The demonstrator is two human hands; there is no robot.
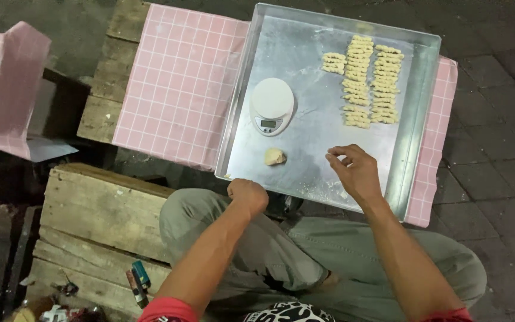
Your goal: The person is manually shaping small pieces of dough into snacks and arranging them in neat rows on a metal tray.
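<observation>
The person sits cross-legged before a large metal tray [305, 36] that rests on a pink checked cloth [180, 89] over a wooden tabletop [99, 116].

The left hand [248, 195] sits at the tray's near edge, curled into a fist. Whether anything lies inside that closed grip cannot be told from this view.

The right hand [356, 170] hovers over the near right part of the tray, fingers loosely bent and the thumb and forefinger drawn close together. The grip is partly open. No item can be made out between the fingertips.

A small lump of dough [275, 157] lies on the tray floor, between the two hands and apart from both. Just beyond it stands a white kitchen scale [272, 104] with a round platform.

At the far right of the tray, shaped dough pieces [368, 80] lie in close rows: two long columns and a short one to their left.

A wooden pallet [93, 214] lies at the person's left, with small items at its near corner, too small to identify.
</observation>
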